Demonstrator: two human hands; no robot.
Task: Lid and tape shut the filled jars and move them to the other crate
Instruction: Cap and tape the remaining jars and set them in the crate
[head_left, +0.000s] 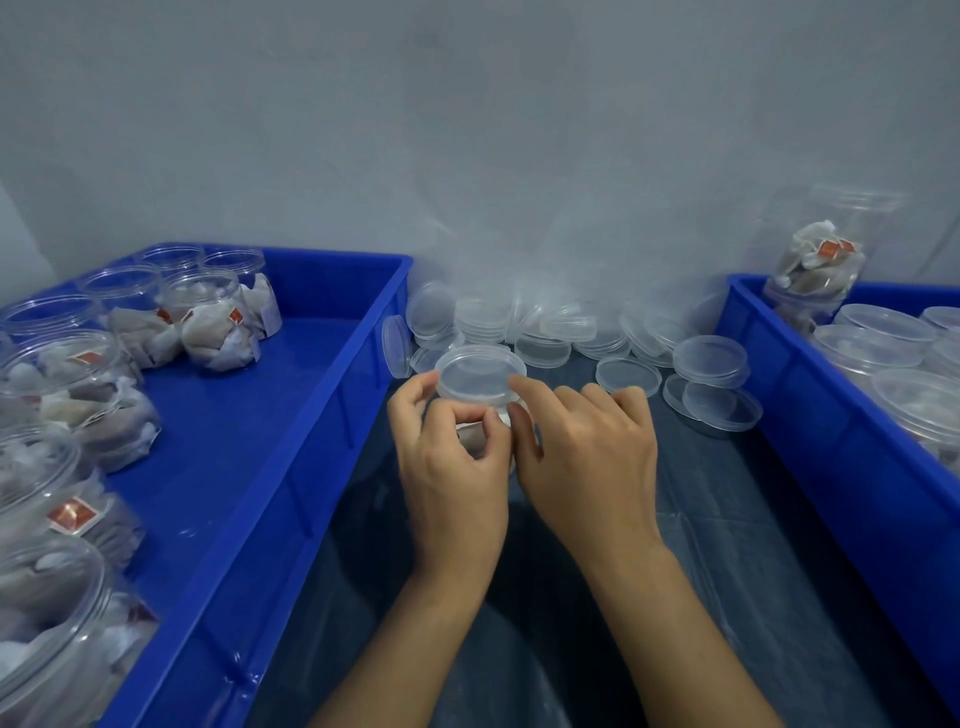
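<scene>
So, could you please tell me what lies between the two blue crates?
In the head view, loose clear lids, the lidded jar both hands hold, and dark sheeting.

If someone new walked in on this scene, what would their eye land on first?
Probably the two hands at centre, the left hand and right hand holding a lidded jar between them. Next, the blue crates: the left crate holds open filled jars, the right crate holds lidded ones. Loose clear lids lie heaped behind the hands.
</scene>
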